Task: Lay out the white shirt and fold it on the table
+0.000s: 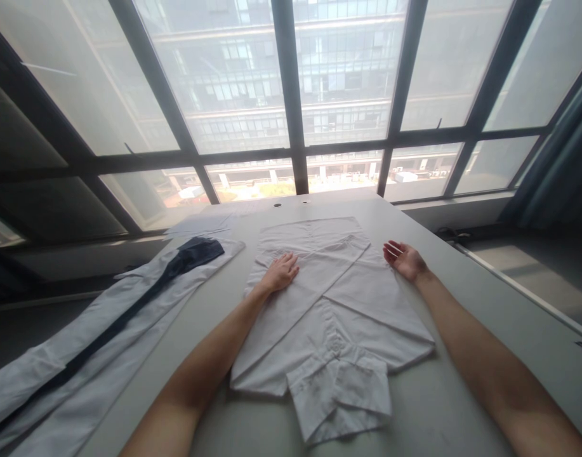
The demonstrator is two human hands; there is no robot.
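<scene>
A white shirt (314, 317) lies flat on the pale table (466, 374), its collar end toward me and its sleeves crossed over the body. My left hand (282, 271) rests palm down on the shirt's upper left part, fingers spread, holding nothing. Just off the shirt's right edge, my right hand (405, 259) is turned partly palm up with its fingers apart and nothing in it.
More white garments (129, 317) with a dark strip of cloth (195, 252) lie along the table's left side. Papers (200, 223) are at the back left. Large windows stand beyond the table, and a curtain (552, 165) hangs at the right.
</scene>
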